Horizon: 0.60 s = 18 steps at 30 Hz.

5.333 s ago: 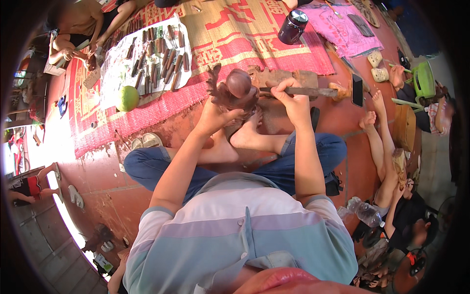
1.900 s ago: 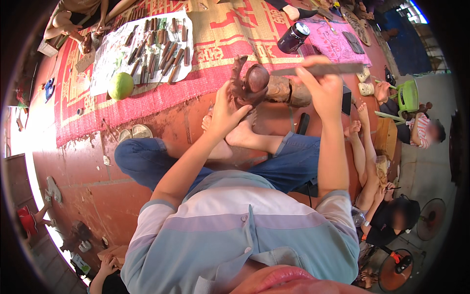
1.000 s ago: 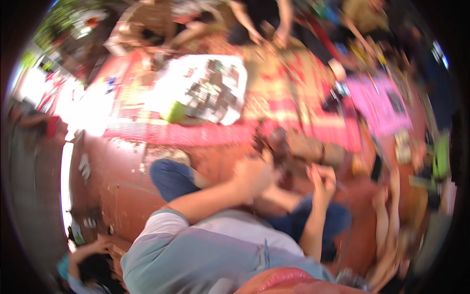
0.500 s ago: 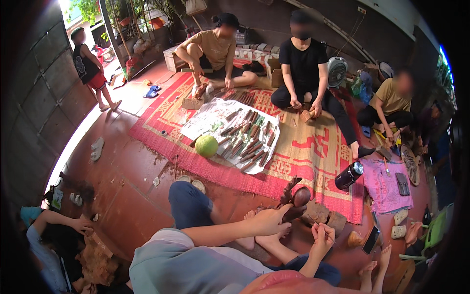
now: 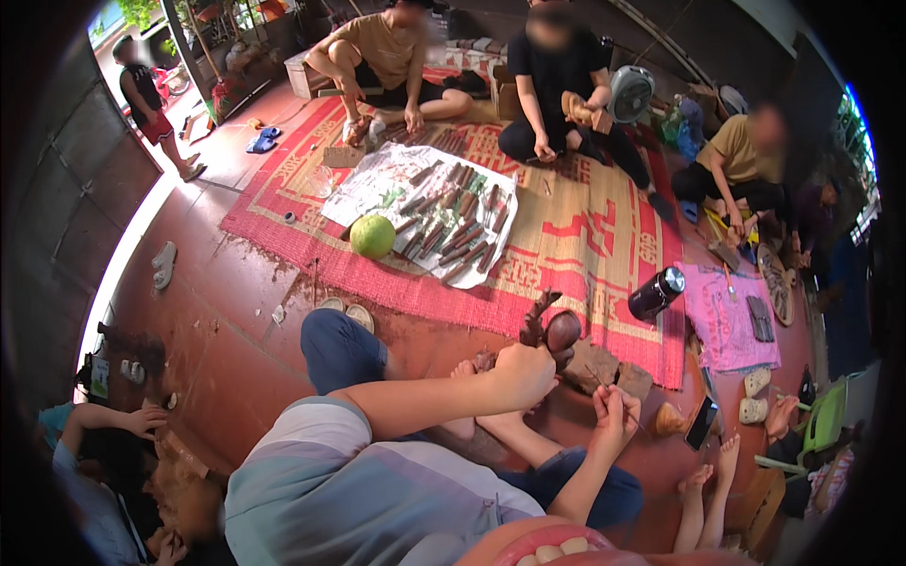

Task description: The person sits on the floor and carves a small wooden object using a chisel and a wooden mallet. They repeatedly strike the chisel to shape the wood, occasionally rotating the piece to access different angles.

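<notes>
My left hand [image 5: 525, 379] is wrapped round a dark brown carved wooden figure [image 5: 563, 332] with a smooth rounded head. A rough, branch-like part [image 5: 538, 316] rises beside that head; the lower part is hidden by my fingers. To the right, my right hand [image 5: 615, 417] pinches a thin, dark, stick-like tool [image 5: 596, 379]. The tool's tip lies apart from the figure, above a rough wooden block [image 5: 623, 377] on the floor. Both hands are over my crossed legs.
A red patterned mat [image 5: 604, 283] spreads ahead, with a white sheet [image 5: 354, 193] bearing several carving tools [image 5: 458, 231]. A green pomelo-like fruit [image 5: 373, 236] and a dark flask [image 5: 656, 294] stand nearer. A pink cloth [image 5: 722, 302] lies right; several people sit around.
The whole view has shifted, so the scene sits further left and up. My left fingers, stretched out before, now curl round the figure. A person in black has raised a pale wooden piece.
</notes>
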{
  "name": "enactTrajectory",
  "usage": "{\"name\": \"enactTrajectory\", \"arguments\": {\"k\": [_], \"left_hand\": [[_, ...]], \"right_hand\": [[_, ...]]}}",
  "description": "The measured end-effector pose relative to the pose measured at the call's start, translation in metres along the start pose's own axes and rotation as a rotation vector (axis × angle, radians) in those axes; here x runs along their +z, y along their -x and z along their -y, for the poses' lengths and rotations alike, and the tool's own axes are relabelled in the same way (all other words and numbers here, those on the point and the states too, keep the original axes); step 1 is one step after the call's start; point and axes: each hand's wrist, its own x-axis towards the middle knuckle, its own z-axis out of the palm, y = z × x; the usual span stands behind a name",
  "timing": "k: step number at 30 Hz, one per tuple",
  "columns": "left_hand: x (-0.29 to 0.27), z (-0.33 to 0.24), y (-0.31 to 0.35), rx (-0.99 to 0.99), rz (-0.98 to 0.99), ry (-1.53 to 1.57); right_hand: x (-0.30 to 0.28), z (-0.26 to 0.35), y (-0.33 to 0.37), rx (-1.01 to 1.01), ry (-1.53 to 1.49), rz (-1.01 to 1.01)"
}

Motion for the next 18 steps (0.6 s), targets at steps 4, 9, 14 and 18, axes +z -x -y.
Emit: {"name": "enactTrajectory", "arguments": {"k": [4,9,14,18], "left_hand": [[0.011,0.012,-0.005,0.019,-0.086,0.135],[0.009,0.018,0.0,0.013,-0.027,0.217],[0.027,0.021,0.01,0.084,0.07,0.292],[0.038,0.02,0.018,0.047,-0.198,0.134]], "right_hand": [[0.009,0.004,-0.003,-0.009,-0.032,0.021],[0.02,0.002,-0.004,-0.007,-0.023,0.039],[0.023,0.006,0.001,-0.02,0.039,0.059],[0.028,0.011,0.004,-0.027,0.046,-0.014]]}}
